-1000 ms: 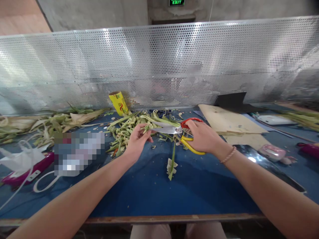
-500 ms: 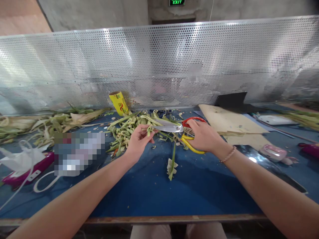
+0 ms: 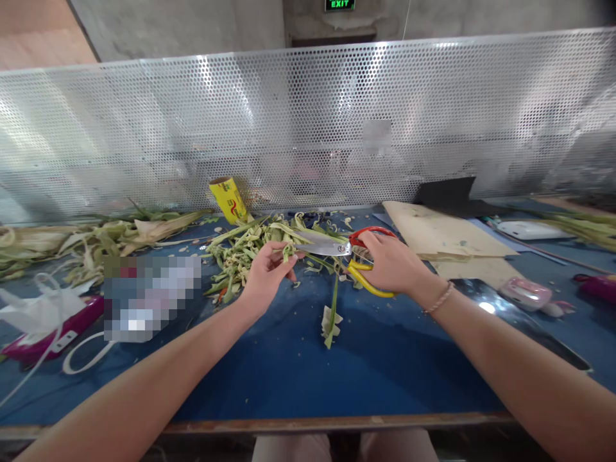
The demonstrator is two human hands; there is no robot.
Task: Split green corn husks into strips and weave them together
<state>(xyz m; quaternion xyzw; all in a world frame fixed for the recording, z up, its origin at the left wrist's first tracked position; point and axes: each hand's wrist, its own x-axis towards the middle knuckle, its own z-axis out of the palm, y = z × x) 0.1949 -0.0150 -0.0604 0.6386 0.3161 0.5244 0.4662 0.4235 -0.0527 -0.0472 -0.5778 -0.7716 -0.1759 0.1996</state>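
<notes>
Between the fingertips of my left hand [image 3: 269,273] is a small piece of pale green dried leaf [image 3: 287,252]. My right hand [image 3: 389,263] grips a pair of scissors [image 3: 332,246] with one red and one yellow handle. Their metal blades point left, and the tips reach my left fingers at the leaf piece. Behind my left hand lies a heap of curled green leaf strips [image 3: 235,256]. A green strip [image 3: 332,314] with pale scraps at its lower end lies on the blue table in front of the scissors.
A yellow cardboard tube [image 3: 228,200] leans by the perforated metal screen [image 3: 289,115]. Dried husks [image 3: 139,237] and a white-corded magenta device [image 3: 52,350] are at left. At right are brown paper sheets [image 3: 443,231], a dark phone-like slab [image 3: 510,321] and a pink object [image 3: 525,292].
The whole view shifts very slightly. The scissor blades appear a little closer together; both hands stay in nearly the same place.
</notes>
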